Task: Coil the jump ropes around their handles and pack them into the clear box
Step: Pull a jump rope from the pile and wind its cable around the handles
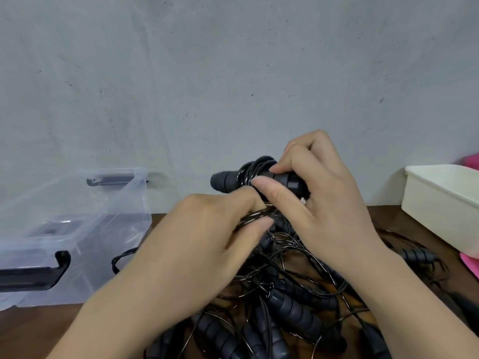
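Loose jump ropes (293,309): a tangled heap of thin black cords and ribbed dark grey handles, lying nearest the camera on the surface, below both hands.
Surface (51,330): dark brown wood, carrying the heap, the box and the tub.
Left hand (207,242): over the heap, back of the hand up, reaching toward the right hand.
Left fingers (259,225): curled, pinching the free cord (255,215), a few strands running just under the held handle.
Right hand (324,203): raised above the heap, touching the left hand's fingertips.
Right fingers (264,185): clenched around the held handle (224,181), thumb pressed on the windings; the handle lies level, its free end pointing left.
Coil (256,168): black cord wound several turns round the middle of the held handle, just beside the right thumb.
Second handle in the grip: cannot tell.
Clear box (124,216): on the surface at the left, near the heap, with black latches (36,275) at its near and far ends.
Cream tub (440,203): on the surface at the far right.
Pink things (470,265): at the right edge, beside the tub; too cropped to identify.
Wall (233,73): grey, scuffed, behind everything.
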Demonstrator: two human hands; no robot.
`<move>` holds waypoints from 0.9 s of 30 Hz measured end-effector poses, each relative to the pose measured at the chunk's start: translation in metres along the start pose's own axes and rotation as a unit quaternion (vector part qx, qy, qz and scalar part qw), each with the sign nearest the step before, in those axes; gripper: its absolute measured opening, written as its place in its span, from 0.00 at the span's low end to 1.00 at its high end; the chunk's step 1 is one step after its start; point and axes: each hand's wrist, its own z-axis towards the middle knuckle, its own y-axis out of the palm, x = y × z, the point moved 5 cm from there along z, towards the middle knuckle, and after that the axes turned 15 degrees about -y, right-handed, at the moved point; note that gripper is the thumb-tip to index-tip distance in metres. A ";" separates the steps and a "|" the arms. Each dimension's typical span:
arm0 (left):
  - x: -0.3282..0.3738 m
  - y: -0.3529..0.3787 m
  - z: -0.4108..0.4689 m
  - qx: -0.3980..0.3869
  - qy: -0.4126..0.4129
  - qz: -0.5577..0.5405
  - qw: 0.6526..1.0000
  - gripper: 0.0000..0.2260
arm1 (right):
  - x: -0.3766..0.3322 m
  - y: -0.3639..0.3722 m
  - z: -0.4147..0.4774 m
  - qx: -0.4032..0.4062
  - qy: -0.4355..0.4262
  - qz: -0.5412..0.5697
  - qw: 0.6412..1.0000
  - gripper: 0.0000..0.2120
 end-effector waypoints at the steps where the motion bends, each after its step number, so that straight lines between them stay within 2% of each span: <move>1: -0.003 -0.007 0.001 0.014 0.002 -0.006 1.000 0.07 | 0.001 0.003 -0.001 -0.011 0.010 0.008 1.000 0.13; 6: -0.020 -0.031 0.004 0.045 -0.027 -0.093 0.994 0.11 | -0.007 0.018 -0.004 -0.065 0.025 0.066 0.995 0.15; 10: -0.036 -0.037 0.013 0.035 -0.036 -0.119 0.992 0.08 | -0.016 0.020 -0.003 -0.099 0.013 0.115 0.988 0.17; 13: -0.047 -0.030 0.017 0.004 -0.051 -0.179 0.982 0.07 | -0.019 0.019 -0.004 -0.112 0.031 0.214 0.970 0.19; 15: -0.045 -0.024 0.019 -0.023 -0.039 -0.232 0.972 0.06 | -0.024 0.015 -0.004 -0.093 0.054 0.296 0.949 0.18; 17: -0.044 -0.015 0.020 -0.053 -0.028 -0.271 0.961 0.09 | -0.028 0.011 -0.003 -0.062 0.070 0.351 0.932 0.18; 19: -0.049 0.003 0.024 -0.090 -0.063 -0.298 0.948 0.11 | -0.030 0.006 -0.001 -0.029 0.080 0.385 0.919 0.18; 24: -0.056 0.053 0.021 -0.174 -0.239 -0.203 0.933 0.18 | -0.026 -0.005 0.004 0.052 0.109 0.421 0.899 0.17; 26: -0.042 0.061 0.010 -0.188 -0.263 -0.184 0.928 0.21 | -0.025 -0.011 0.006 0.090 0.112 0.413 0.900 0.19; 27: -0.031 0.063 0.008 -0.179 -0.235 -0.206 0.933 0.22 | -0.024 -0.012 0.006 0.106 0.113 0.402 0.902 0.20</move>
